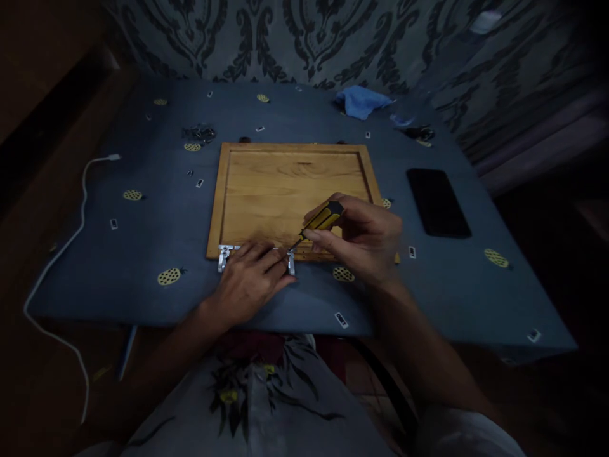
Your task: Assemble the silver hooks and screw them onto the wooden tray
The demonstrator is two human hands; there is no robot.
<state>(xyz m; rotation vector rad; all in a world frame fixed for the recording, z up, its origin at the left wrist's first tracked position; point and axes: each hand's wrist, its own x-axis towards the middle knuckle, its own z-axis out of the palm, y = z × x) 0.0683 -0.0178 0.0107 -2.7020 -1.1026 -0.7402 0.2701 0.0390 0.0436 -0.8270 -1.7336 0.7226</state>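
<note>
A wooden tray-like board lies on a blue patterned tablecloth. A metal hook rail sits along the board's near edge. My left hand lies flat over the rail, pressing it down, fingers stretched toward its right end. My right hand is closed round a screwdriver with a yellow and black handle. Its tip points down and left at the rail's right end, beside my left fingertips.
A black phone lies right of the board. A blue cloth and small dark items sit at the far right. Dark hardware lies far left. A white cable trails off the table's left edge.
</note>
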